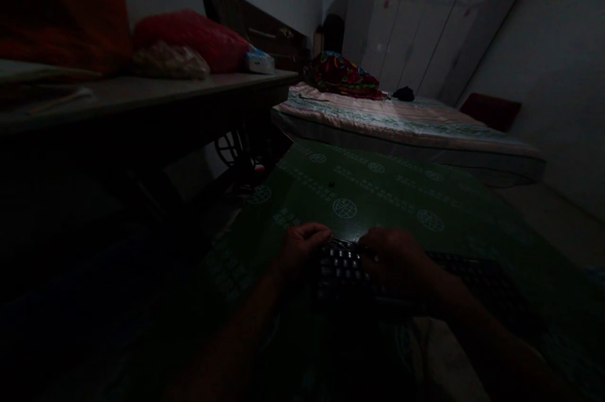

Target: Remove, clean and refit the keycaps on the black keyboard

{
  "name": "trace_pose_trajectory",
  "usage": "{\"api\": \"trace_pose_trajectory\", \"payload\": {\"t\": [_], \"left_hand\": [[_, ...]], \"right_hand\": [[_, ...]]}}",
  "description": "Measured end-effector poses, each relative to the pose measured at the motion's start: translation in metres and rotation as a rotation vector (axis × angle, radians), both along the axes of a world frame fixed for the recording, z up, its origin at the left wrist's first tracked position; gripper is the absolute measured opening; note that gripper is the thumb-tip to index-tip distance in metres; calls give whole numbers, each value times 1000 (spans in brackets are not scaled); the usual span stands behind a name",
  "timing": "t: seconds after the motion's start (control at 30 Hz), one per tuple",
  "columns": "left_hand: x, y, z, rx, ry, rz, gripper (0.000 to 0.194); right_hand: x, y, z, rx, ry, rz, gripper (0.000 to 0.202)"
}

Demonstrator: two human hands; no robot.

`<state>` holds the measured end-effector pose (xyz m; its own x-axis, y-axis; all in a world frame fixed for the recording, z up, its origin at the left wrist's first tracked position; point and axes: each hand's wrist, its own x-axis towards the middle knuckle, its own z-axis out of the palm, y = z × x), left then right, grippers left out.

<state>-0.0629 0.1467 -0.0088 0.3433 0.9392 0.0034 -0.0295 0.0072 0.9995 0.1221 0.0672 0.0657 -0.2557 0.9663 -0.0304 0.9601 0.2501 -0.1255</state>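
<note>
A black keyboard [472, 273] lies on the green printed sheet [378, 191], below and between my hands. My left hand [305, 247] is at the keyboard's upper left corner, thumb and forefinger pinched on one end of a thin, shiny, wire-like item [345, 241]. Over the keyboard's left half is my right hand [392, 254], its fingers curled at the other end of the same thin item. The dim light hides most of the right fingertips and what exactly the thin item is.
To the left stands a table [236, 87] with a red bag [189, 36] and a tissue pack [259, 62]. Beyond the green sheet is a bed [401, 118] with a patterned red cloth [343, 77]. A pale cloth [442, 358] lies below my right forearm.
</note>
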Motion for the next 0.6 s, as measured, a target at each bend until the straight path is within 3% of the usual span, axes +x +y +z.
{"api": "trace_pose_trajectory", "payload": {"t": [0.37, 0.47, 0.6], "left_hand": [[1, -2, 3, -191, -164, -89, 23], [2, -4, 5, -230, -207, -93, 23], [3, -4, 6, -260, -274, -61, 23]], "right_hand": [[10, 11, 2, 87, 170, 93, 17], [19, 13, 9, 21, 350, 45, 23], [30, 11, 14, -74, 757, -50, 25]]}}
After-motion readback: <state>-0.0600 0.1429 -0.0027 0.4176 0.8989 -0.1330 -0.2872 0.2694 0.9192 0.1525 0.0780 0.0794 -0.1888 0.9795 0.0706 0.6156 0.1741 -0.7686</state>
